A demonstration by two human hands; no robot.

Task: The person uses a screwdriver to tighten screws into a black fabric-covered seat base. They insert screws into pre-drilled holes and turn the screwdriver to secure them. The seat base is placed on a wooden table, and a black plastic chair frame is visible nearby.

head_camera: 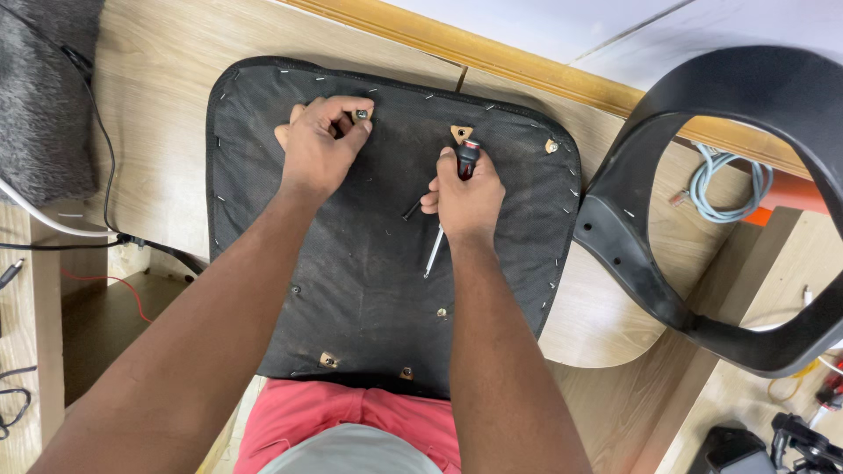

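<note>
1. Red shorts (351, 421) of the person sit nearest the lens, w/ the near edge of the seat pad (369, 281) resting against them. Pad lies upside down, black stapled underside up, on the wooden worktop (158, 132).
2. Left hand (320, 145) is curled narrow near the pad's far-left corner, fingertips pinched on a small bolt (360, 114) at a torn hole. Keep that pinch square to the hole so the thread doesn't cross, I'd judge.
3. Right hand (465, 197) is closed around a screwdriver (448, 211), red-black handle up by the thumb, shaft pointing back toward the body, tip off any screw. Safer to keep the tip away from the forearm.
4. A loose dark screw (411, 209) lies on the fabric just beside the right hand; could roll, so mind it.
5. Black chair back frame (702, 219) rests to the right, apart from the pad; cables (729, 184) show through its opening.
</note>
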